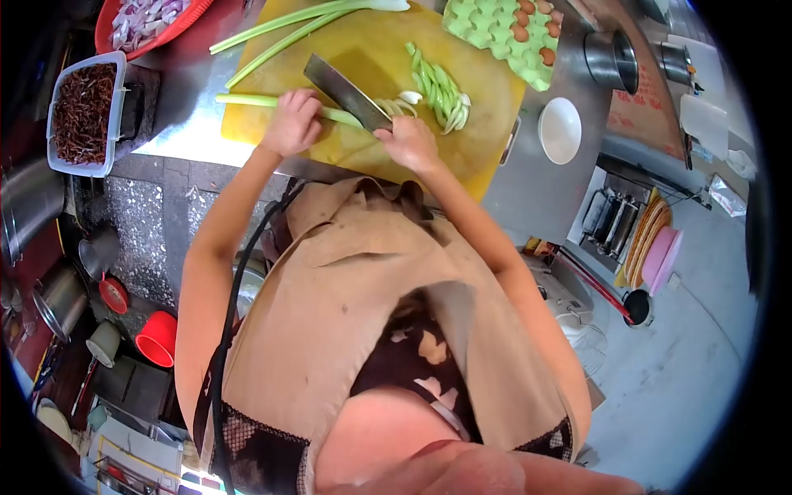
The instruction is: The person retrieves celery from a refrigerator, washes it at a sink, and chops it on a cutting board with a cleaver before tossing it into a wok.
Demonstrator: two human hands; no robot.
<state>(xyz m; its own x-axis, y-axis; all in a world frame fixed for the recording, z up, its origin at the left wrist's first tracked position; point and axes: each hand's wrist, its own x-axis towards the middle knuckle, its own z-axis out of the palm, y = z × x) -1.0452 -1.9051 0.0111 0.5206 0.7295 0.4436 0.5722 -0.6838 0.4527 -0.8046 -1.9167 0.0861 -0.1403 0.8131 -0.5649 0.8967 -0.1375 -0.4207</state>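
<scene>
On the yellow cutting board [359, 41], my left hand [293, 124] presses down on a long green scallion [246, 100], fingers curled over it. My right hand [410, 143] grips the handle of a cleaver [342, 89], whose dark blade lies across the scallion, right of my left hand. Some pale slices lie just beyond the blade. Farther right is a pile of slanted scallion pieces [437, 87]. Uncut scallions [289, 31] rest along the board's far left side.
A green egg tray [470, 25] holding several brown eggs overlaps the board's far right corner. Right of the board stands a white bowl [560, 130]. At left are a red basket [103, 33] of chopped purple onion and a plastic tub [122, 91] of dark reddish-brown shreds.
</scene>
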